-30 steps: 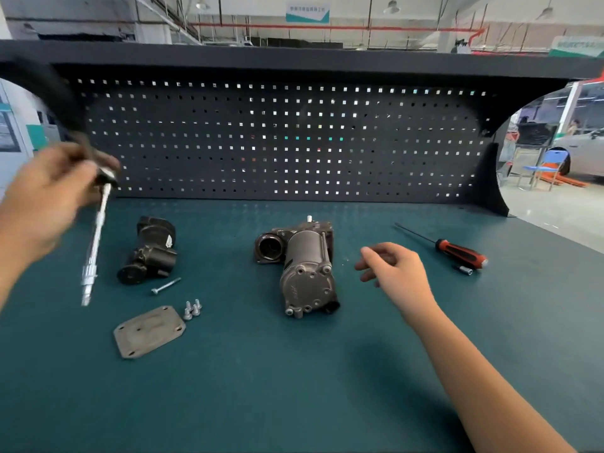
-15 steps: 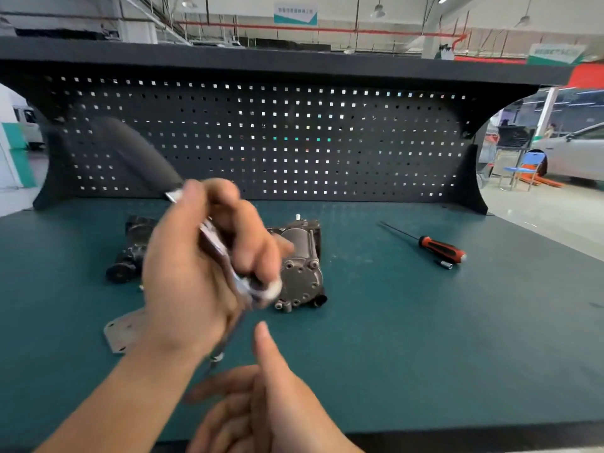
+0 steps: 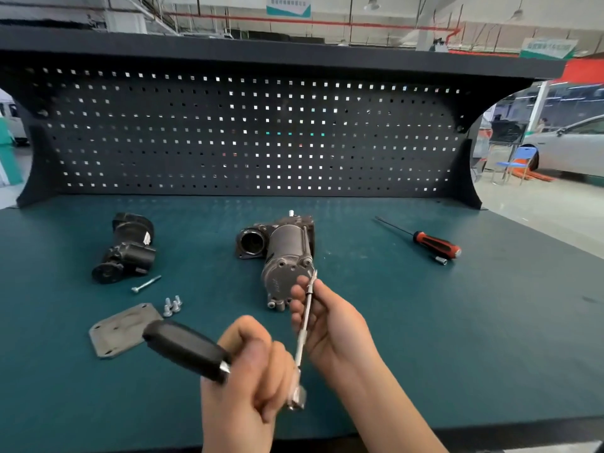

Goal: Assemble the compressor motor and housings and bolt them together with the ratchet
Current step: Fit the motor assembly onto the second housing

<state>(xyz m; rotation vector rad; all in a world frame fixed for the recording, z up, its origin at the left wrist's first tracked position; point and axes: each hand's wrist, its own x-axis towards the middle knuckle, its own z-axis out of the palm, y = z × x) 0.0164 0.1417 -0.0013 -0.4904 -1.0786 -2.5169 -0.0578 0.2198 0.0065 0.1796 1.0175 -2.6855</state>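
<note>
- Two grips share one tool. The left grip (image 3: 248,371) is closed round the ratchet (image 3: 186,351) where the black handle meets the head, low over the front of the bench (image 3: 425,322).
- The right grip (image 3: 330,322) has its fingers curled round the extension bar (image 3: 303,331), which rises from the ratchet head towards the motor.
- We find the compressor motor (image 3: 287,256) lying at mid-bench with its end face towards us. The bar's tip sits just at a bolt boss on that face; we cannot tell whether it is seated.
- The black housing (image 3: 127,250) lies well apart on the left, not fitted. A long bolt (image 3: 146,284) lies just beside it. Three short bolts (image 3: 172,305) and the cover plate (image 3: 121,328) lie nearer us.
- A screwdriver (image 3: 434,245) and a small bit (image 3: 441,260) lie on the right, untouched.
- We judge the step in hand to be bringing the drive onto a motor bolt, with most of the assembly yet to do.
- To do it well, we advise keeping the bar in line with the bolt's axis. The right fingers should guide the tip until it drops fully home.
- The motor lies loose on its rounded side and may roll under torque. We advise light strokes first, with one grip freed to steady the body.
- We also advise checking the ratchet's direction before loading it.
</note>
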